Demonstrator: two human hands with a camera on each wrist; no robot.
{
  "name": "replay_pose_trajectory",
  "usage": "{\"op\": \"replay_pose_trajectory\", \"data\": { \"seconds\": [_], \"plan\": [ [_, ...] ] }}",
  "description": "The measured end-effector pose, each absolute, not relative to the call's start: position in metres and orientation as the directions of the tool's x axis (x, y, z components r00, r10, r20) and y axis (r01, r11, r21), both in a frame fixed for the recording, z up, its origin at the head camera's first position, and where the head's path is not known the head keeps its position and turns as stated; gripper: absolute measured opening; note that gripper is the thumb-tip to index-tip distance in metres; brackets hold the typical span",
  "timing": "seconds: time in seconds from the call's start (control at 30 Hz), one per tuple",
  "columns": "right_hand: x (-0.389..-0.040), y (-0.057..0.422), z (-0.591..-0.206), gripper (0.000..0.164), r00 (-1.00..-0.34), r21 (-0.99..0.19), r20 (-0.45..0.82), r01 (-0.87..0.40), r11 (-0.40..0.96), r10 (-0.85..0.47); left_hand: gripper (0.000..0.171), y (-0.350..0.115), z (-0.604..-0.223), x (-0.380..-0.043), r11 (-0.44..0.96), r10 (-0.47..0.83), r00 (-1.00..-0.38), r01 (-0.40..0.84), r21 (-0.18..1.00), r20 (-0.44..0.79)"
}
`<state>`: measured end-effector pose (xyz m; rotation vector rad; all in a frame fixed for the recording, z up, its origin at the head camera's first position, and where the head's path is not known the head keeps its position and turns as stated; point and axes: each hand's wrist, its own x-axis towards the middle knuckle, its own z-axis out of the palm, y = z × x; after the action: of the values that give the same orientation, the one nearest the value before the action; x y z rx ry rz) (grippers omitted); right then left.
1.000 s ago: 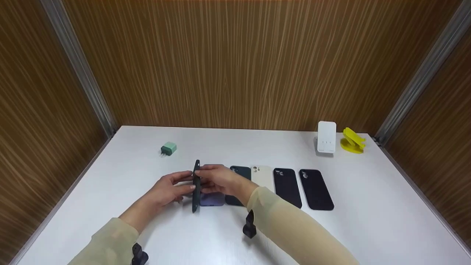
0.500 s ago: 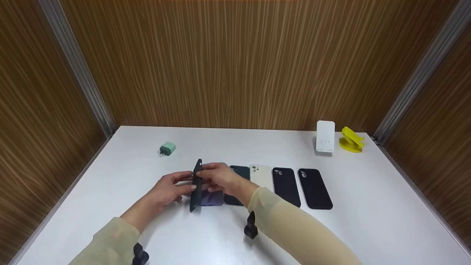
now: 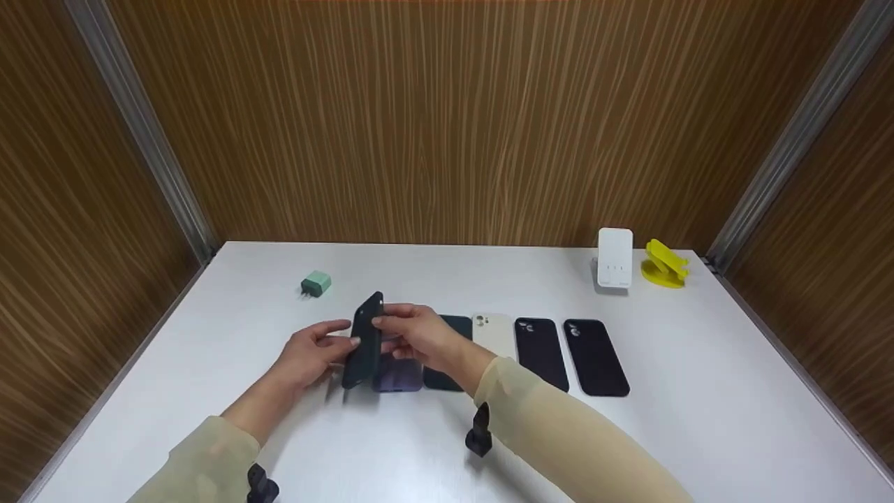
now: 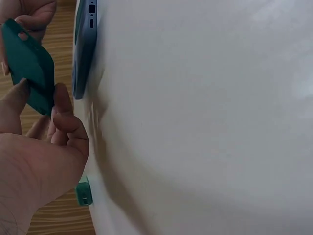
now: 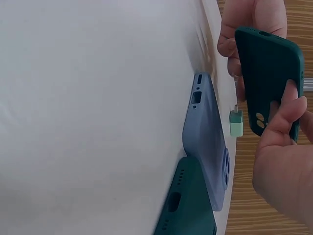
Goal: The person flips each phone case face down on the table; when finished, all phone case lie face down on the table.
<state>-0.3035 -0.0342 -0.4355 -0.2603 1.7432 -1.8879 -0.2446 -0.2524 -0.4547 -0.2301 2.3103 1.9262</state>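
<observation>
Both hands hold a dark green phone case (image 3: 364,342) tilted above the white table, left of a row of cases. My left hand (image 3: 304,360) pinches it near its lower left side, thumb on one face. My right hand (image 3: 429,339) grips its right edge, the thumb in front and fingers behind. In the right wrist view the held case (image 5: 269,73) shows round camera holes near one end and a port opening at the other. Below the right hand lies a purple-blue case (image 3: 399,377), partly hidden; a second dark green case (image 3: 457,325) is partly covered by that hand.
The row continues with a white case (image 3: 493,335) and two black cases, one (image 3: 542,353) beside the other (image 3: 597,358). A green plug charger (image 3: 316,283) lies back left. A white stand (image 3: 615,257) and a yellow stand (image 3: 665,264) are back right, before the wood-grain wall (image 3: 447,126).
The held green case has turned from nearly edge-on to showing more of its broad face, and has risen slightly. My left hand has shifted a little left; both hands keep hold.
</observation>
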Motion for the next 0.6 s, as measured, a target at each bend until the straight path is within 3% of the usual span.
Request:
{"op": "replay_pose_trajectory", "data": {
  "seconds": [0.17, 0.33, 0.47, 0.6],
  "plan": [
    [-0.302, -0.037, -0.437, 0.045, -0.876, -0.972, -0.215, 0.234, 0.009, -0.432, 0.058, -0.257, -0.455, -0.246, 0.169, -0.111, -0.983, -0.164, 0.972, -0.146],
    [-0.3, -0.041, -0.44, 0.035, -0.916, -0.981, -0.196, 0.185, 0.064, -0.35, 0.057, -0.26, -0.455, -0.247, 0.204, -0.143, -0.98, -0.167, 0.965, -0.139],
    [-0.298, -0.043, -0.443, 0.033, -0.921, -0.985, -0.173, 0.153, 0.084, -0.349, 0.056, -0.262, -0.453, -0.248, 0.216, -0.162, -0.978, -0.169, 0.962, -0.135],
    [-0.297, -0.044, -0.445, 0.041, -0.904, -0.986, -0.16, 0.131, 0.101, -0.396, 0.056, -0.266, -0.451, -0.247, 0.23, -0.177, -0.975, -0.171, 0.958, -0.131]
  ]
}}
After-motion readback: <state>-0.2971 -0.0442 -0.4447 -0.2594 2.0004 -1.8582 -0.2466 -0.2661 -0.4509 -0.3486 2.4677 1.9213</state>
